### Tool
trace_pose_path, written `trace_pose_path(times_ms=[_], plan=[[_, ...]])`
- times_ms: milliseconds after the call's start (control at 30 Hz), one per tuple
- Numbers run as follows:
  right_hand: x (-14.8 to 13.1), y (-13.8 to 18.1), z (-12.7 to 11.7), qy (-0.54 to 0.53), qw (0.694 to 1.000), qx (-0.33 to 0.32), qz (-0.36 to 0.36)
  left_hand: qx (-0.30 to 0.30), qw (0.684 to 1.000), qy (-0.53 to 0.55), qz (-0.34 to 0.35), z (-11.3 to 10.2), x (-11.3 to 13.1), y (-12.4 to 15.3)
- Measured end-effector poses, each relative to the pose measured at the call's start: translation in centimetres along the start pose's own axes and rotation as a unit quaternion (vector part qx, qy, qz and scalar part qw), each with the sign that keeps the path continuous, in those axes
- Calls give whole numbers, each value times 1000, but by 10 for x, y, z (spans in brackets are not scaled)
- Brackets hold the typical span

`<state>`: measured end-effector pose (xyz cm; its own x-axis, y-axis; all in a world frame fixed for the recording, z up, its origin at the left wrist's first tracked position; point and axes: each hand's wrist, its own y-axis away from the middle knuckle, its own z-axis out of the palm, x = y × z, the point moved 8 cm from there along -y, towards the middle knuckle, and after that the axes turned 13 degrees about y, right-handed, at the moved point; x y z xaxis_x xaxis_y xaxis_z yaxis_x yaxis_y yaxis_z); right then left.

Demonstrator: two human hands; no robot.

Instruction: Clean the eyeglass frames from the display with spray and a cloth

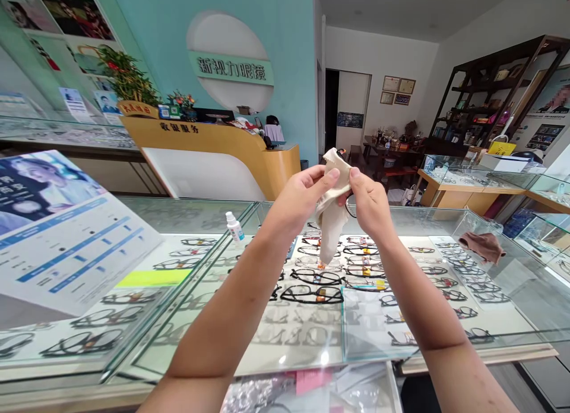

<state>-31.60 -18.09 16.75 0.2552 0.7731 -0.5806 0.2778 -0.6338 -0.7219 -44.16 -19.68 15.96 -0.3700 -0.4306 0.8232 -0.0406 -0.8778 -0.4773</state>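
Observation:
Both my hands are raised above a glass display counter (pixel 187 214). My left hand (pixel 303 196) pinches a cream cleaning cloth (pixel 332 220) from the left, and my right hand (pixel 369 202) pinches it from the right. The cloth hangs down between them. A dark thin piece, probably part of a pair of glasses (pixel 350 208), shows at my right hand, mostly hidden by the cloth. Rows of eyeglass frames (pixel 316 276) lie inside the counter below.
A small white spray bottle (pixel 234 226) stands on the glass to the left. A brown cloth (pixel 483 246) lies on the right. A tilted poster board (pixel 66 235) sits at left. A yellow reception desk (pixel 214 145) and more glass counters (pixel 472 178) stand behind.

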Motion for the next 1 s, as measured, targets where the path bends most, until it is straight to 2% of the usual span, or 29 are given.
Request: trace_pose_path(times_ms=[100,200,367,567,733,1000], plan=[[-7,2,-3,49,998,34,-33,29,998,43,21,5,-5,1],[-9,2,1,69,996,28,-46,53,994,83,40,5,-7,1],[-4,2,7,22,999,2,-29,34,992,109,58,6,-6,-3],[3,2,11,-43,998,-21,30,3,993,41,106,6,7,-4],[-3,4,16,-56,996,-60,34,-12,996,-5,88,5,11,-3],[1,6,10,-61,996,-18,70,-12,994,7,108,6,7,-5]])
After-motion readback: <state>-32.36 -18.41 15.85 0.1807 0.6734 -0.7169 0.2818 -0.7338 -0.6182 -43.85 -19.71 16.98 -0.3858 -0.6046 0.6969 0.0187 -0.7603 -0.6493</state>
